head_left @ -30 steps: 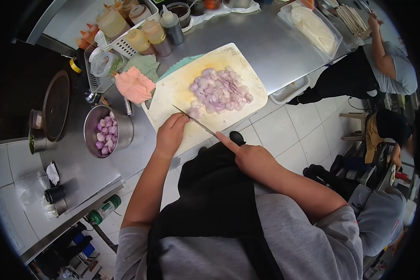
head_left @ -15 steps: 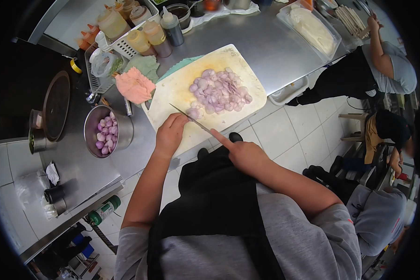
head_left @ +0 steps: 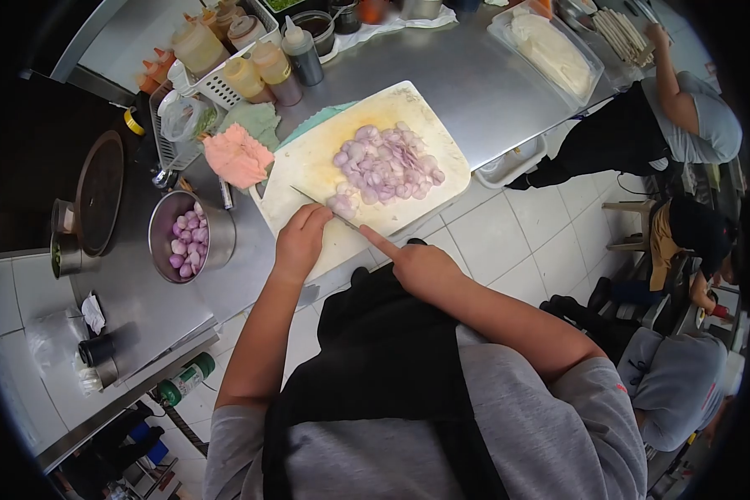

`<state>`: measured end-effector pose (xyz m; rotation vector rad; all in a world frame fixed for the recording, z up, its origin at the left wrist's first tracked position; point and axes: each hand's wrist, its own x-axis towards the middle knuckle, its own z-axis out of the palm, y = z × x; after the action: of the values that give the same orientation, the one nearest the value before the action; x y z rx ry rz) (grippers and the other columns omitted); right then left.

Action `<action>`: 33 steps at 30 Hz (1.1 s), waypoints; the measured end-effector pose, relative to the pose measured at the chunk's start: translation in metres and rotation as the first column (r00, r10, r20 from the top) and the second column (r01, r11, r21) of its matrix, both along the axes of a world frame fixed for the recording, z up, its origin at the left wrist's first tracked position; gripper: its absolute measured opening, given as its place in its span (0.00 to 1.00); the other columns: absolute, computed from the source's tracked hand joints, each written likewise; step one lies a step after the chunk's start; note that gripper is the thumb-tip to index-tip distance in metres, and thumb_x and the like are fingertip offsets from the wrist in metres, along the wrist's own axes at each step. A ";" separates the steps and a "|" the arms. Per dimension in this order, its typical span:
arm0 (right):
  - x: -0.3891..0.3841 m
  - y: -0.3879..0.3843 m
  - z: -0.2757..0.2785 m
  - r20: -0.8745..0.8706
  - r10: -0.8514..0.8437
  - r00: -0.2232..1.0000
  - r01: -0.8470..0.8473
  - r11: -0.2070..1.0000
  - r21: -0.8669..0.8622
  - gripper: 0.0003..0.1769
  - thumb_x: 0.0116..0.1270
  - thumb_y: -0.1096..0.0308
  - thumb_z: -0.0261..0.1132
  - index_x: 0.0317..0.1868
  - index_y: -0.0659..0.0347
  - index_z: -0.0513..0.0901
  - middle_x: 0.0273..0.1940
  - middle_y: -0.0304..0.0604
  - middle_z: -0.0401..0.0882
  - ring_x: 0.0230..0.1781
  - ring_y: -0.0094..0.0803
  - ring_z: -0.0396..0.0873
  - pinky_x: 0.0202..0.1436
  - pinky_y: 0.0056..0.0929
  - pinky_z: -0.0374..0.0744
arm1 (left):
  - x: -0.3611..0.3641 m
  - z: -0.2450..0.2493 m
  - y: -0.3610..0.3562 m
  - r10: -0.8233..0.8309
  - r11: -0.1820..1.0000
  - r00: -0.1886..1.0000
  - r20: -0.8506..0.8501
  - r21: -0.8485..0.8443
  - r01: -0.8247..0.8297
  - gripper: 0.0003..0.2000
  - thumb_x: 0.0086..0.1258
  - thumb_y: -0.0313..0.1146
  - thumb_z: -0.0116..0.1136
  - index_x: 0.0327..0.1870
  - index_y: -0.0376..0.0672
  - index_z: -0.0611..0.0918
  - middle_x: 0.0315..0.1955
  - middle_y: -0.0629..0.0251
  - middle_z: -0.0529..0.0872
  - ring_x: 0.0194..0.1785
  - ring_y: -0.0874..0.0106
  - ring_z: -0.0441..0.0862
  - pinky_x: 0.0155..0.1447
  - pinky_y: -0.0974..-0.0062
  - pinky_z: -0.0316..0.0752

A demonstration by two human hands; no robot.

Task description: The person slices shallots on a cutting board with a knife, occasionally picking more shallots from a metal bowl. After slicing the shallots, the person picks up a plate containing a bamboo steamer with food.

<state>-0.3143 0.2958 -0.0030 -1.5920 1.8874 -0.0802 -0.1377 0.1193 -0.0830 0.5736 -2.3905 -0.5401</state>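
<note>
Mid-frame on the cutting board (head_left: pixel 308 158), the right hand (head_left: pixel 421 267) grips the knife (head_left: pixel 325 207), forefinger along its spine, while the left hand (head_left: pixel 298 242), fingers curled, pins a shallot (head_left: pixel 339 204) beside the blade, where a slip could nick fingertips.

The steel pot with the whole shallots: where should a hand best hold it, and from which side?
Probably by its rim and upper wall, from the cutting board side: the steel pot stands upright and open, no handle shows, and the left hand is nearest there.
</note>
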 end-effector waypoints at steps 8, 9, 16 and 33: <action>-0.016 0.015 0.019 -0.053 -0.078 0.996 0.076 0.996 -0.046 0.50 0.67 0.72 0.59 0.85 0.36 0.47 0.28 0.53 0.84 0.26 0.49 0.85 0.31 0.49 0.84 | 0.006 0.000 -0.004 0.003 1.000 1.000 0.022 0.019 -0.003 0.10 0.66 0.19 0.63 0.46 0.40 0.85 0.44 0.58 0.86 0.47 0.59 0.84 0.52 0.66 0.81; -0.018 0.018 0.022 -0.055 -0.073 0.996 0.071 0.996 -0.050 0.50 0.67 0.72 0.59 0.85 0.36 0.47 0.28 0.53 0.84 0.26 0.49 0.85 0.31 0.49 0.84 | 0.007 0.007 -0.003 0.020 1.000 0.999 0.034 0.002 -0.020 0.12 0.66 0.19 0.62 0.48 0.41 0.84 0.47 0.57 0.86 0.50 0.57 0.84 0.54 0.64 0.80; -0.012 0.018 0.020 0.099 0.105 0.990 -0.116 0.987 0.110 0.48 0.67 0.74 0.56 0.84 0.34 0.49 0.33 0.56 0.86 0.33 0.51 0.86 0.41 0.50 0.84 | 0.080 0.098 -0.064 0.622 0.782 0.781 -0.059 0.103 -0.615 0.16 0.69 0.24 0.64 0.57 0.42 0.83 0.50 0.54 0.85 0.53 0.57 0.83 0.58 0.65 0.78; -0.033 0.018 0.001 0.003 -0.081 0.997 0.081 0.996 0.030 0.48 0.69 0.72 0.57 0.84 0.32 0.46 0.31 0.58 0.85 0.32 0.54 0.86 0.41 0.52 0.83 | 0.112 0.077 -0.129 0.584 0.695 0.618 0.526 0.068 -0.716 0.12 0.68 0.34 0.66 0.50 0.42 0.85 0.45 0.54 0.91 0.47 0.55 0.88 0.52 0.58 0.80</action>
<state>-0.3476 0.3140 -0.0017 -1.4945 1.9407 -0.0902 -0.0260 -0.0095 -0.0060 1.8140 -2.2732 -0.4166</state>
